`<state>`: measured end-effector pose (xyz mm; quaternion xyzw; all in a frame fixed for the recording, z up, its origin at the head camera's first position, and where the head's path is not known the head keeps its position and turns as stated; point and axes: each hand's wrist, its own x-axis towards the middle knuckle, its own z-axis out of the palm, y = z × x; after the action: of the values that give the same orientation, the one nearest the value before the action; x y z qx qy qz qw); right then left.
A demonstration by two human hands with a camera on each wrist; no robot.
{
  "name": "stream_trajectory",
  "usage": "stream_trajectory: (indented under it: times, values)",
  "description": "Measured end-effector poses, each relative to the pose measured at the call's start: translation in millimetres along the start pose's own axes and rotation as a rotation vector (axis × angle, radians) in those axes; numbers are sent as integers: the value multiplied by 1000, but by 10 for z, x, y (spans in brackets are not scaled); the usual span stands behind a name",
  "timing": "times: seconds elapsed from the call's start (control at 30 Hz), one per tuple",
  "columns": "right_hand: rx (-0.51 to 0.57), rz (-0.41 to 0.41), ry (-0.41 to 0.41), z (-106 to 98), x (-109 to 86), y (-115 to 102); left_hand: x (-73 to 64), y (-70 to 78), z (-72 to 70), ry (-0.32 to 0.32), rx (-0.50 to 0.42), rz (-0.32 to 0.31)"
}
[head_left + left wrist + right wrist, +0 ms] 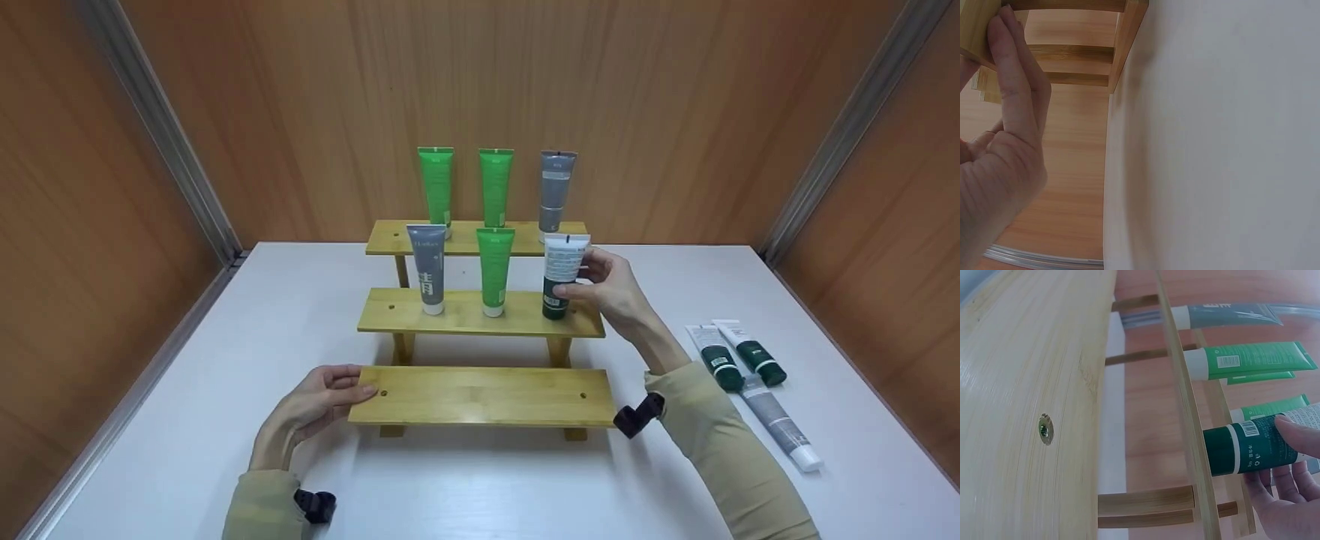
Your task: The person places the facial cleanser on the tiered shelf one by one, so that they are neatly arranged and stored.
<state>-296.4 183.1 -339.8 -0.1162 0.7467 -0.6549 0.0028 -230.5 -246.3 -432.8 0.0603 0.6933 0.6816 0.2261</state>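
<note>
My right hand holds a white and dark green squeeze tube between thumb and fingers. Cap down, the tube stands at the right end of the middle shelf; in the right wrist view its green cap is right at the board. My left hand grips the left end of the lowest shelf of a three-step bamboo stand, thumb at the top. Left of the held tube, a green tube and a grey tube stand upright on the middle shelf.
Two green tubes and a grey tube stand on the top shelf. On the white table, to the right, lie two white and dark green tubes and a grey tube. Wooden walls enclose the back and sides.
</note>
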Motion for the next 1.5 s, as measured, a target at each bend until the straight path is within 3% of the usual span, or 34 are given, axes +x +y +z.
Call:
stream_trajectory:
  times: [0.3, 0.57, 0.73, 1.1, 1.3, 1.5]
  values:
    - [5, -50, 2, -30, -61, 44, -5, 0, 6, 4, -17, 4]
    - [-39, -86, 39, -198, -221, 140, 6, 6, 13, 39, -12, -20]
    - [-103, -95, 81, -413, -372, 272, 8, 7, 8, 23, -13, -12]
    - [-307, -104, 215, -1073, -803, 789, 8, 0, 9, 16, -17, -14]
    - [-369, -49, 259, -1348, -1045, 969, 0, 5, 3, -3, -31, 3]
    - [-428, 28, 238, -1510, -1195, 1078, -3, -3, -5, -25, -39, 13]
